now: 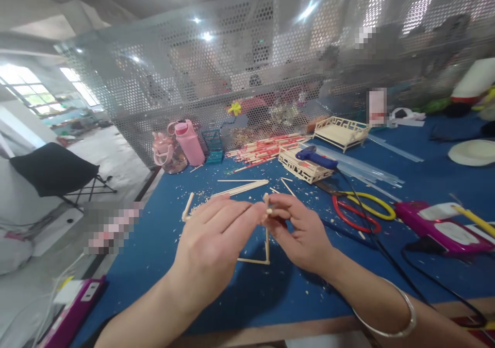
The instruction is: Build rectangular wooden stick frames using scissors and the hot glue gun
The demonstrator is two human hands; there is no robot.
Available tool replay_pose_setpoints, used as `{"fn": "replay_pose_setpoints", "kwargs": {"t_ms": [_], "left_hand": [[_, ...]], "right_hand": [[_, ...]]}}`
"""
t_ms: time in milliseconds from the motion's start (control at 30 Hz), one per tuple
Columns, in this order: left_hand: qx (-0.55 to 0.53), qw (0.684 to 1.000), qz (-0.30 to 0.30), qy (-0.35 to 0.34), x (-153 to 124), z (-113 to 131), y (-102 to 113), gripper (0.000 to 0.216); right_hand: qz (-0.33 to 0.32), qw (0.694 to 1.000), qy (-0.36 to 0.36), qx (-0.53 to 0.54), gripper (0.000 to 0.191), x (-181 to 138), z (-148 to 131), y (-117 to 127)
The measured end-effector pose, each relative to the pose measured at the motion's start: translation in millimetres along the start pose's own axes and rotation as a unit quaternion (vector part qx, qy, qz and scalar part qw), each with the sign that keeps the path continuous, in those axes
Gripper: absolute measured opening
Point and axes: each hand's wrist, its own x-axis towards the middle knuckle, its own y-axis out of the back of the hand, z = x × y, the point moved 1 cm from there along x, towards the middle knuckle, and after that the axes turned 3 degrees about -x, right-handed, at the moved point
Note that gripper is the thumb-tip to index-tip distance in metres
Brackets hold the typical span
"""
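Observation:
A small frame of thin wooden sticks [252, 261] is between my two hands, over the blue tabletop. My left hand [211, 234] reaches across it, its fingers pressed together and the tips at the right-hand corner; the palm hides much of the frame. With thumb and fingers, my right hand [299, 229] pinches that same corner, where a short stick end [266, 199] stands up. Another stick end [188, 206] shows beyond my left hand. Several loose sticks [242, 187] lie just behind the hands among wood crumbs.
A blue glue gun [316, 158] rests on a small wooden lattice piece [297, 166]; a similar piece [340, 132] stands behind. Red-and-yellow-handled scissors [361, 209], clear glue sticks [371, 170], a purple power strip [441, 229] and cables lie right. Pink bottles [190, 143] stand before the perforated metal screen [193, 75].

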Motion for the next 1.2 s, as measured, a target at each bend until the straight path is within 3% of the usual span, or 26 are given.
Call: {"fn": "replay_pose_setpoints", "kwargs": {"t_ms": [333,1200], "left_hand": [[0.003,0.999,0.038,0.007,-6.1,-3.6,2.1,0.02],[0.016,1.0,0.022,0.004,-6.8,-5.6,7.4,0.021]], "right_hand": [[-0.004,0.998,0.049,0.031,0.021,-3.0,-2.2,2.7],[-0.039,0.997,0.07,0.007,0.019,-3.8,-5.9,1.0]]}}
